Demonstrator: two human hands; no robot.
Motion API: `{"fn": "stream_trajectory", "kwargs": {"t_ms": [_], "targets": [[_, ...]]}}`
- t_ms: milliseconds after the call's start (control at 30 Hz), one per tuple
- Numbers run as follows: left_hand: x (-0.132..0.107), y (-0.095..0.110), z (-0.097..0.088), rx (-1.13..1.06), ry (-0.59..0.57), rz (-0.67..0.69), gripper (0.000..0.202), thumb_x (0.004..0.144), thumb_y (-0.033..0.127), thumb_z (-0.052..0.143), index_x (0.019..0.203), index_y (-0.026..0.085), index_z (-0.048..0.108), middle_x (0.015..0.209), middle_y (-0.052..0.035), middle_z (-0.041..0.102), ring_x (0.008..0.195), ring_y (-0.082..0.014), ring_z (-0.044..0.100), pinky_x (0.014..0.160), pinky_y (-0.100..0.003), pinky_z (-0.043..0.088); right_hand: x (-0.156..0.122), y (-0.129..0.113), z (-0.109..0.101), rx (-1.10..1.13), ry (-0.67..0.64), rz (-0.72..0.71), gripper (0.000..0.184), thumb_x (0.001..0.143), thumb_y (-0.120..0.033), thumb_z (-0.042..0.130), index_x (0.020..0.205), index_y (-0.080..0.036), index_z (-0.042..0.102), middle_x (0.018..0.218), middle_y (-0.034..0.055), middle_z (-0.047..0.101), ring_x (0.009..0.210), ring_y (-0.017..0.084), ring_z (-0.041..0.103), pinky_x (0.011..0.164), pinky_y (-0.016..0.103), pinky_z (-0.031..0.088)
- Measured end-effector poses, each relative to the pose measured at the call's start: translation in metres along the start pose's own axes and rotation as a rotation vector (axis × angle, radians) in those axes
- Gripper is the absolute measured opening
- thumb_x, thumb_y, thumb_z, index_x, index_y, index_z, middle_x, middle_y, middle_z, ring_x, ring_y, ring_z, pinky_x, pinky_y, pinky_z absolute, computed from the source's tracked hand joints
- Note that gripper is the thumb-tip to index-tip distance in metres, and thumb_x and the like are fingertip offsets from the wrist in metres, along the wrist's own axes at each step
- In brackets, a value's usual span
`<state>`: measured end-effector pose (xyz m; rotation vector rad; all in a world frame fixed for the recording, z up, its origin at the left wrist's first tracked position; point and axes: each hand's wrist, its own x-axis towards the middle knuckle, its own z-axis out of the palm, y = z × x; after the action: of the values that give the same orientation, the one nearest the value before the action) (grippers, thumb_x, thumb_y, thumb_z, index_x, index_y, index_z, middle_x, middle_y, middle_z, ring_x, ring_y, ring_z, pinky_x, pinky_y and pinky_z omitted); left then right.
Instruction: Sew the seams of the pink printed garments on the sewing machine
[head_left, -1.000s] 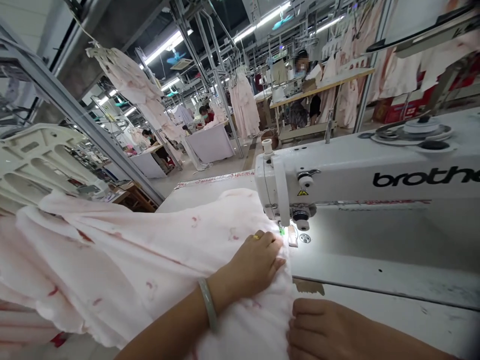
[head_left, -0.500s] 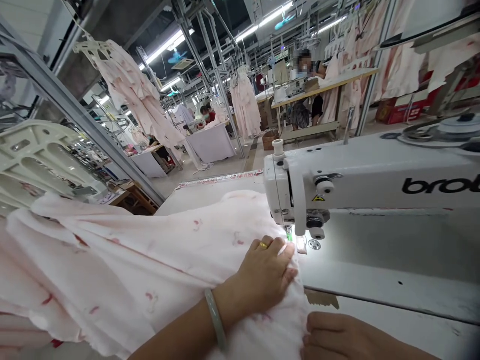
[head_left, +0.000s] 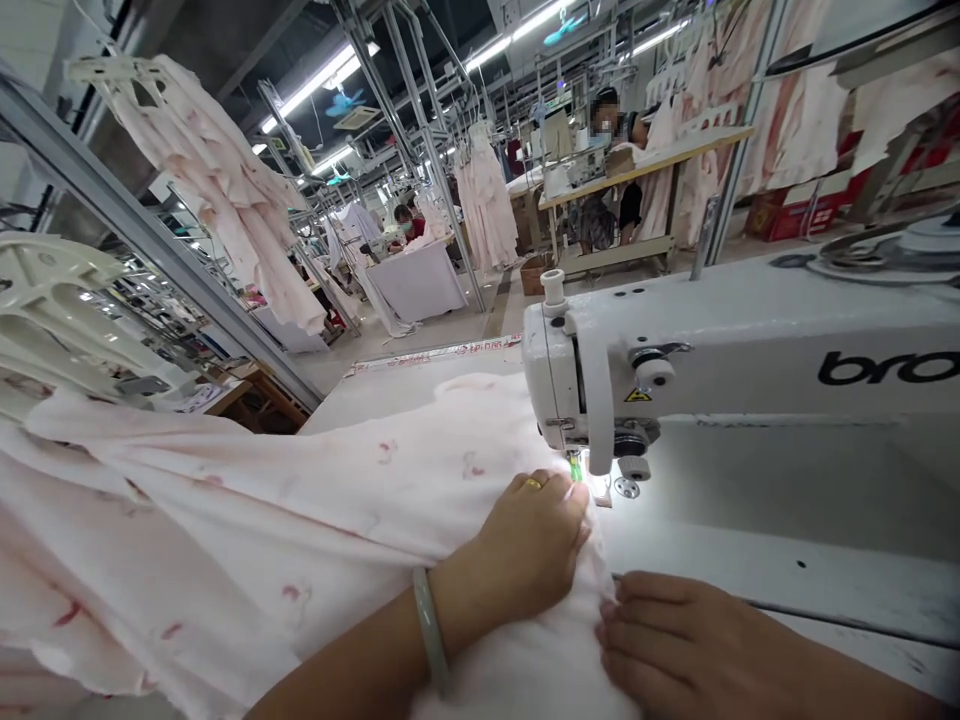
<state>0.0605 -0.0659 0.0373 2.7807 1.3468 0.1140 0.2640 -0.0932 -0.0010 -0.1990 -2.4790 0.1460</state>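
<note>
Pale pink printed fabric (head_left: 405,470) spreads over the sewing table and drapes off to the left. Its right edge runs under the needle area of a white sewing machine (head_left: 570,380), where a small light shines. Just in front of the presser foot (head_left: 575,467), my left hand (head_left: 536,545) is closed on the fabric, fingers curled at its edge; a ring and a bangle show on it. Nearer to me, my right hand (head_left: 667,640) grips the same edge with its fingers folded over, the fingertips partly hidden in the cloth.
A cream plastic hanger (head_left: 67,300) stands at the left beside a slanted metal rail (head_left: 165,230). Pink garments (head_left: 225,190) hang above. Further back, a person (head_left: 615,125) sits at another table, among more hanging garments (head_left: 484,200).
My right hand has moved up and forward along the fabric edge, nearer the machine. My left hand stays by the presser foot, fingers more tucked in. The view has shifted slightly.
</note>
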Motion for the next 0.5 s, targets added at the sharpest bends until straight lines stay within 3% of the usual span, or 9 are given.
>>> {"fn": "stream_trajectory", "kwargs": {"t_ms": [167,333,400,500], "targets": [[-0.004,-0.003,-0.004,0.003,0.004,0.051,0.027,0.104,0.024,0.047,0.128,0.016,0.055,0.13,-0.0137,0.063,0.126,-0.0283,0.058,0.108,-0.047,0.048,0.011,0.003,-0.011,0.001,-0.003,0.022,0.045,0.107,-0.009,0.026,0.105,-0.019,0.07,0.074,0.0043,0.069,0.071,0.019,0.063,0.082,0.033,0.05],[-0.018,0.003,0.001,-0.043,0.079,0.065,0.033,0.101,0.014,0.045,0.132,0.016,0.054,0.129,-0.0126,0.065,0.126,-0.0268,0.059,0.112,-0.045,0.048,0.008,0.003,-0.011,0.005,-0.025,0.027,0.044,0.107,-0.006,0.026,0.104,-0.018,0.069,0.073,0.0034,0.067,0.071,0.018,0.062,0.081,0.033,0.048],[-0.015,0.0,0.006,-0.053,0.099,0.078,0.038,0.1,0.016,0.047,0.138,0.014,0.051,0.136,-0.0152,0.062,0.132,-0.0284,0.056,0.114,-0.047,0.046,0.007,0.006,-0.007,0.014,-0.023,0.03,0.042,0.107,-0.006,0.028,0.099,-0.017,0.068,0.073,0.0033,0.066,0.072,0.018,0.062,0.079,0.032,0.048],[-0.003,-0.011,0.009,-0.043,0.054,0.071,0.035,0.1,0.019,0.049,0.134,0.013,0.055,0.135,-0.0157,0.062,0.126,-0.0299,0.06,0.108,-0.047,0.052,0.005,0.018,0.002,0.031,-0.018,0.056,0.038,0.107,-0.006,0.033,0.09,-0.017,0.065,0.075,0.0043,0.067,0.073,0.018,0.061,0.077,0.033,0.047]]}}
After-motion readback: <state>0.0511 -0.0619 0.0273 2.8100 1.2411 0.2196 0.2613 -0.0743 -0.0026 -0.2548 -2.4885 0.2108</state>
